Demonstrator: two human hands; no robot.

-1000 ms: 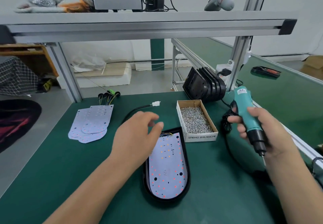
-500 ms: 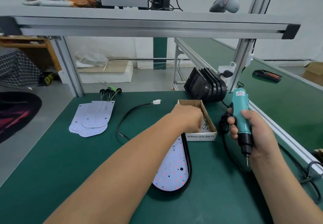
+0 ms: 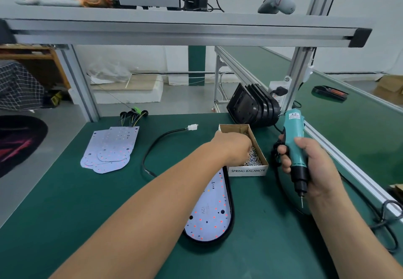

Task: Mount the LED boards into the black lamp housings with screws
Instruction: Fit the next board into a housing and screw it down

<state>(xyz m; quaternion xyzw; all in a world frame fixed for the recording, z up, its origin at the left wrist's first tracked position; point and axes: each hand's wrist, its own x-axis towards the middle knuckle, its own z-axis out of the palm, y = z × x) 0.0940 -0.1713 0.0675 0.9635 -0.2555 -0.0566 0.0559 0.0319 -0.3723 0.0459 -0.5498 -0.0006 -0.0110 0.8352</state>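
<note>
Dipping the left hand (image 3: 234, 145) into the screw box (image 3: 248, 170), too buried to tell if pinching one yet. Gripping the teal driver (image 3: 294, 135) in the right hand (image 3: 316, 169). Got one LED board (image 3: 209, 213) seated in its black housing (image 3: 232, 217) on the table (image 3: 87, 213), probably unscrewed so far. Plenty of spare boards (image 3: 111, 148) and housings (image 3: 253, 106) left to do

My left arm stretches forward, and my left hand (image 3: 234, 148) tips down with its fingertips hidden. My right hand (image 3: 316, 169) is wrapped around a screwdriver (image 3: 294, 137), its tip pointing down.
</note>
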